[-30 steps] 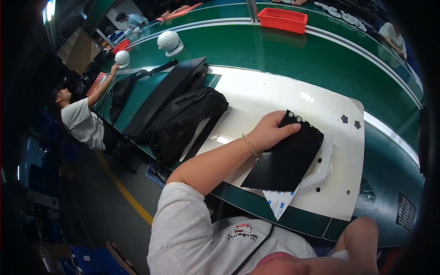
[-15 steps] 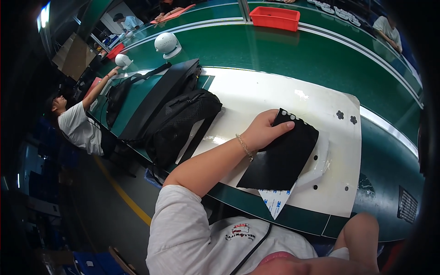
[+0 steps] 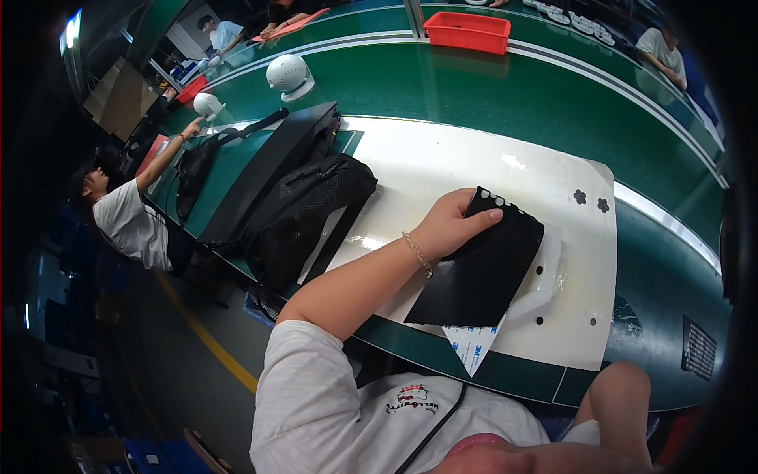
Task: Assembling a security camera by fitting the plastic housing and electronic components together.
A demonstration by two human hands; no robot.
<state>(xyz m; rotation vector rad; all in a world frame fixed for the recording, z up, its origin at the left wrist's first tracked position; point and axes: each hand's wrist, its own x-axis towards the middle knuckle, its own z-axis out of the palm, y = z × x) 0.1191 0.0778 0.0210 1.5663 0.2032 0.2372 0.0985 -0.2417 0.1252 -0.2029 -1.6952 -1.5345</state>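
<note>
Black and flat, the sheet lies right of the frame's centre on the white board that tops the green table, and our left hand rests on its upper left corner, fingers spread over the edge and thumb laid along the row of small holes, pressing rather than gripping. Our right hand is not in view; only a bare rounded limb shows at the lower right, so we cannot tell what that hand is doing. To do this well, we judge that we should keep the palm flat and press evenly so the sheet stays square on the pale backing piece peeking out on its right. A white printed liner pokes out below the sheet. Left of our arm sits a black mesh bag, close enough to crowd the elbow. Farther off, a red tray sits at the top, white dome-shaped objects at upper left, and a seated co-worker reaches across.
</note>
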